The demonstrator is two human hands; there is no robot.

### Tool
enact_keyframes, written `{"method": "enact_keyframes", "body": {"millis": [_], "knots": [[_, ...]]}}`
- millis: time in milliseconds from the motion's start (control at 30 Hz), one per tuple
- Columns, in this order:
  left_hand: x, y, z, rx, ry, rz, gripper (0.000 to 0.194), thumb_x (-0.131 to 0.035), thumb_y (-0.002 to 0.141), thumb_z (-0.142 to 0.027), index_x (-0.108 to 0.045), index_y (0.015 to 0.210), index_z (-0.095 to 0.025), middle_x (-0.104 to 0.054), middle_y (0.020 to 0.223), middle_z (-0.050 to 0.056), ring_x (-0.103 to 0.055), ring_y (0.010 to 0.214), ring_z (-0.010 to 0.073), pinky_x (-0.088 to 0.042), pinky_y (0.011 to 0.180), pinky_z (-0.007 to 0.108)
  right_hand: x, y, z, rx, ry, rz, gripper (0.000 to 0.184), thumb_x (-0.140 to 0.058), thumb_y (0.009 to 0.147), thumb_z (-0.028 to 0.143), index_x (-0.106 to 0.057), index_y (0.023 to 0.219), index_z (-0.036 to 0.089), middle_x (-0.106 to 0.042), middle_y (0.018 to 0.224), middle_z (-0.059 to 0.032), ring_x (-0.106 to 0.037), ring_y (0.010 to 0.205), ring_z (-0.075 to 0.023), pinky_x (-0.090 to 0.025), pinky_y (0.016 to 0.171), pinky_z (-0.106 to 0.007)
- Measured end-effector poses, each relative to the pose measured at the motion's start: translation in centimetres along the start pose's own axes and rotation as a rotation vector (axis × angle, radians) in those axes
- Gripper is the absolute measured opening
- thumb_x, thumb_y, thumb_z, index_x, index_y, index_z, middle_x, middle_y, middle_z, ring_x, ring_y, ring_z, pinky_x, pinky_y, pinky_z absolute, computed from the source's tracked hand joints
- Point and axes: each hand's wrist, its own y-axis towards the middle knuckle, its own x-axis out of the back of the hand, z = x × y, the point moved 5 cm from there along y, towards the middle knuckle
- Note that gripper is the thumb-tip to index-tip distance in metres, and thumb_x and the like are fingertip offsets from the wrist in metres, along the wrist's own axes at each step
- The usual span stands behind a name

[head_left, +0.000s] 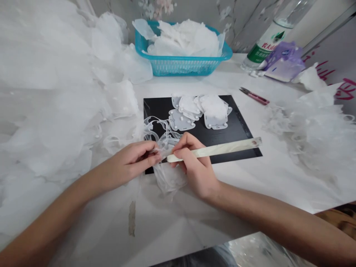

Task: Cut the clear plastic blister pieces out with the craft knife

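My left hand (133, 160) pinches a thin clear plastic piece (168, 174) at the near left corner of a black mat (239, 129). My right hand (191, 167) grips a long pale flat stick (219, 149) like a pen, with its tip against the same plastic piece. The stick points off to the right over the mat. Several white moulded plastic pieces (200, 111) lie in a loose pile at the far side of the mat. Tangled clear plastic trimmings (157, 128) sit just beyond my left fingers.
A big heap of white plastic sheets (55, 92) fills the left side. A blue basket (180, 65) of similar pieces stands at the back. Pink-handled scissors (254, 95), a bottle (267, 40), a purple packet (285, 61) and a heap of trimmings (314, 137) lie on the right.
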Motion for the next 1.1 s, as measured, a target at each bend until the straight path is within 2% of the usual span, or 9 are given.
{"method": "enact_keyframes", "body": {"millis": [233, 400, 500, 600, 700, 767, 833, 1000, 1100], "knots": [[0.04, -0.25, -0.07, 0.016, -0.029, 0.01, 0.035, -0.043, 0.089, -0.052, -0.052, 0.078, -0.02, -0.045, 0.07, -0.002, -0.042, 0.064, 0.0129, -0.032, 0.055, 0.023, -0.03, 0.49, 0.13, -0.107, 0.07, -0.015, 0.009, -0.053, 0.067, 0.016, -0.048, 0.06, 0.017, -0.053, 0.051, 0.0059, -0.038, 0.038, -0.0036, -0.024, 0.036, -0.016], [0.09, -0.21, -0.06, 0.033, -0.042, 0.033, 0.037, -0.043, 0.089, -0.053, -0.052, 0.077, -0.019, -0.04, 0.068, -0.002, -0.038, 0.061, 0.0119, -0.03, 0.053, 0.023, 0.07, 0.85, -0.26, -0.184, 0.108, 0.027, 0.009, -0.052, 0.066, 0.018, -0.046, 0.06, 0.018, -0.052, 0.044, 0.0058, -0.036, 0.032, -0.0039, -0.022, 0.033, -0.015], [0.16, -0.2, 0.02, 0.035, -0.045, 0.039, 0.036, -0.044, 0.089, -0.052, -0.051, 0.076, -0.019, -0.039, 0.067, -0.003, -0.036, 0.061, 0.0113, -0.028, 0.052, 0.022, 0.06, 0.89, -0.32, -0.177, 0.12, 0.049, 0.011, -0.052, 0.067, 0.016, -0.045, 0.059, 0.017, -0.05, 0.042, 0.0068, -0.039, 0.034, -0.0034, -0.031, 0.037, -0.015], [0.23, -0.18, 0.18, 0.025, -0.082, 0.024, 0.036, -0.045, 0.089, -0.052, -0.05, 0.075, -0.019, -0.037, 0.067, -0.003, -0.036, 0.06, 0.0111, -0.028, 0.051, 0.023, 0.06, 0.85, -0.25, -0.165, 0.114, 0.027, 0.008, -0.058, 0.073, 0.017, -0.05, 0.071, 0.018, -0.043, 0.039, 0.0113, -0.042, 0.036, -0.0036, -0.042, 0.046, -0.016], [0.18, -0.13, 0.4, 0.016, -0.113, 0.025, 0.035, -0.047, 0.088, -0.051, -0.05, 0.073, -0.019, -0.037, 0.066, -0.003, -0.036, 0.059, 0.0111, -0.029, 0.051, 0.023, -0.21, 0.79, 0.02, -0.125, 0.074, 0.057, 0.021, -0.068, 0.077, 0.03, -0.05, 0.079, 0.019, -0.051, 0.043, 0.0103, -0.044, 0.035, -0.0043, -0.036, 0.038, -0.014], [0.14, -0.07, 0.48, 0.008, -0.122, 0.033, 0.032, -0.049, 0.087, -0.049, -0.052, 0.075, -0.019, -0.041, 0.068, -0.002, -0.039, 0.061, 0.0115, -0.031, 0.052, 0.023, -0.37, 0.77, 0.14, -0.1, 0.05, 0.088, 0.031, -0.069, 0.078, 0.037, -0.045, 0.074, 0.019, -0.057, 0.045, 0.0078, -0.04, 0.031, -0.0035, -0.029, 0.032, -0.014], [0.12, -0.04, 0.47, -0.002, -0.125, 0.04, 0.03, -0.049, 0.087, -0.048, -0.054, 0.077, -0.019, -0.044, 0.07, -0.002, -0.041, 0.062, 0.0121, -0.033, 0.054, 0.023, -0.4, 0.76, 0.13, -0.093, 0.042, 0.098, 0.037, -0.069, 0.079, 0.04, -0.04, 0.07, 0.02, -0.057, 0.044, 0.0079, -0.038, 0.028, -0.0031, -0.028, 0.031, -0.015], [0.19, -0.02, 0.32, -0.019, -0.103, 0.015, 0.029, -0.051, 0.085, -0.043, -0.052, 0.069, -0.019, -0.041, 0.064, -0.002, -0.039, 0.059, 0.0115, -0.032, 0.051, 0.023, -0.52, 0.79, 0.02, -0.079, 0.047, 0.123, 0.036, -0.064, 0.083, 0.039, -0.037, 0.069, 0.02, -0.056, 0.044, 0.0089, -0.039, 0.027, -0.0035, -0.029, 0.03, -0.014], [0.12, -0.04, 0.38, -0.034, -0.093, 0.017, 0.029, -0.049, 0.086, -0.043, -0.051, 0.07, -0.019, -0.042, 0.065, -0.002, -0.04, 0.059, 0.0114, -0.033, 0.051, 0.024, -0.61, 0.77, 0.06, -0.073, 0.034, 0.145, 0.036, -0.063, 0.085, 0.038, -0.037, 0.067, 0.02, -0.056, 0.043, 0.0084, -0.039, 0.027, -0.0035, -0.03, 0.029, -0.013]]}}
